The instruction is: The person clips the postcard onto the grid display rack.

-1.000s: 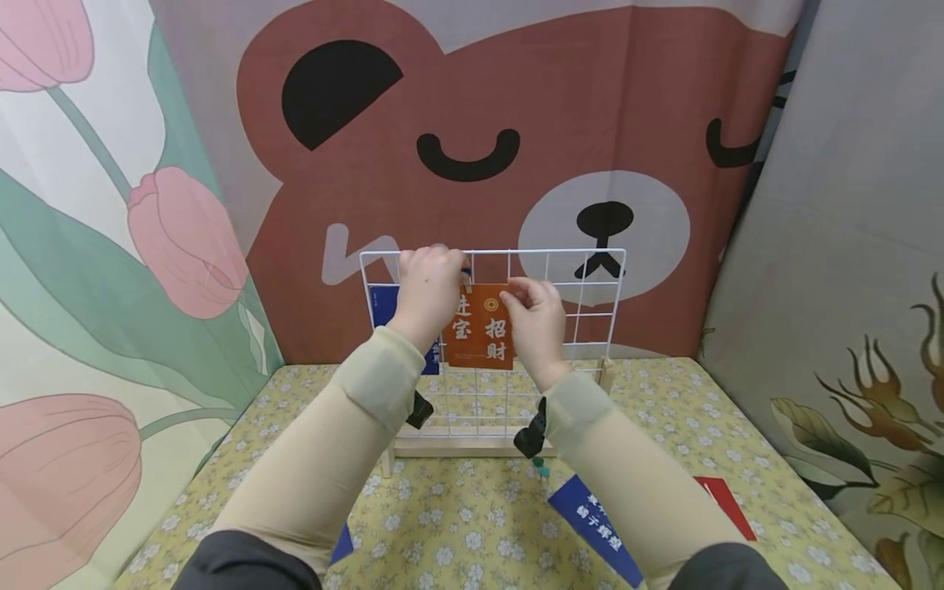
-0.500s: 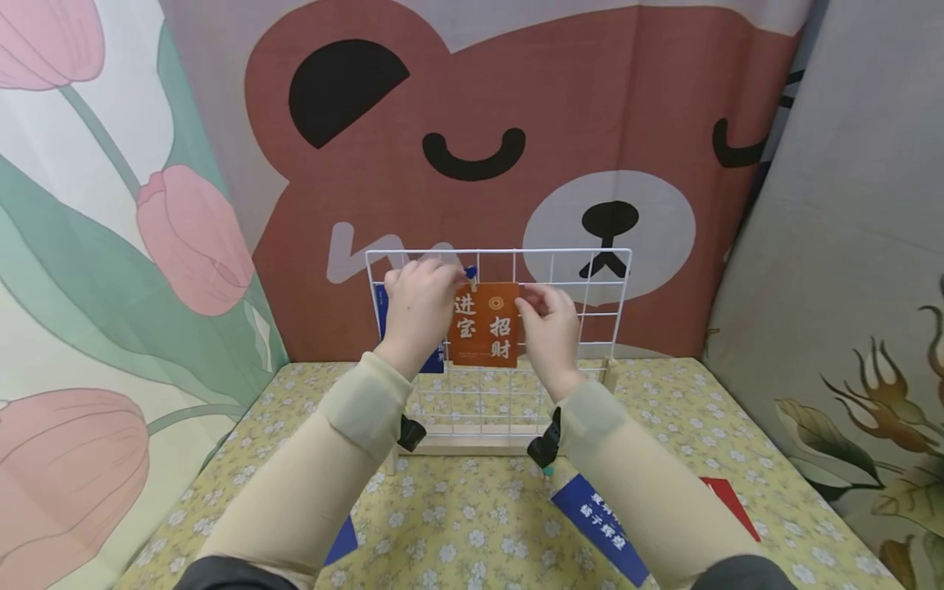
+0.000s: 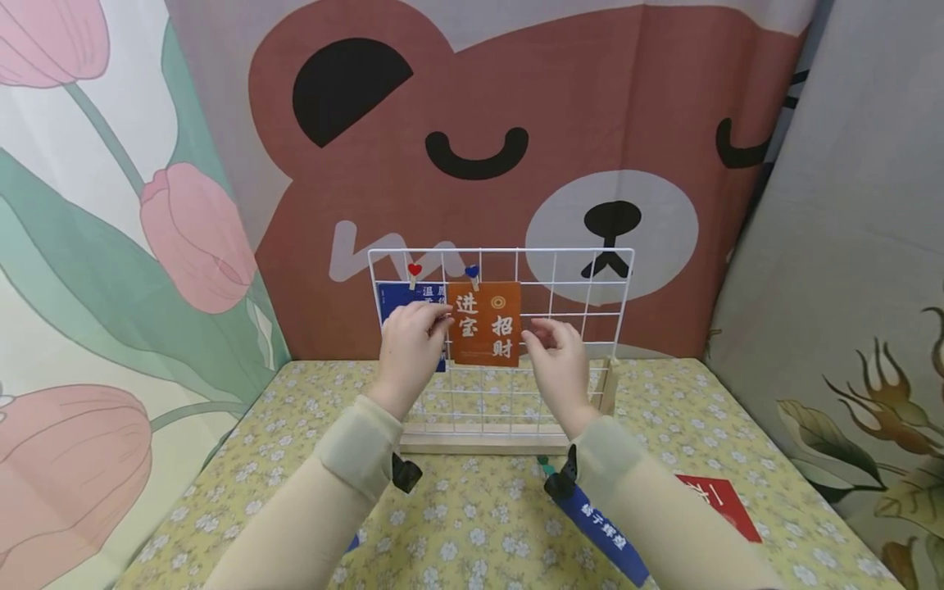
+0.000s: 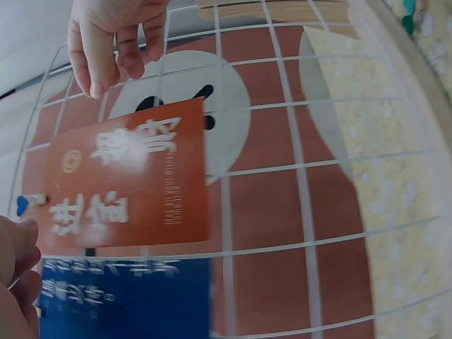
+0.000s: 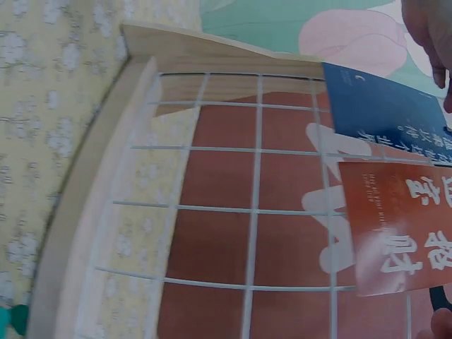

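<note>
An orange card [image 3: 483,332] with white characters hangs on a white wire grid [image 3: 575,249], under a clothespin with a blue heart [image 3: 472,272]. My left hand [image 3: 411,348] is by the card's left edge, fingers loosely bent and holding nothing. Just off the right edge is my right hand [image 3: 562,356], thumb and fingers relaxed; the left wrist view shows a gap between its fingertips and the card. Left of the orange card hangs a blue card [image 3: 398,297], partly hidden behind my left hand, with a red-heart clothespin [image 3: 415,272] at its top.
The grid stands in a wooden base [image 3: 479,447] on a flowered tablecloth [image 3: 442,524]. Another blue card [image 3: 601,528] and a red card [image 3: 726,506] lie at the front right. Small green clips [image 3: 544,464] lie before the base. A bear-print curtain [image 3: 354,188] hangs behind.
My left hand has let go of the blue-heart clothespin and come down and left, uncovering the red-heart one. The right hand has released the card's edge and moved slightly right and down.
</note>
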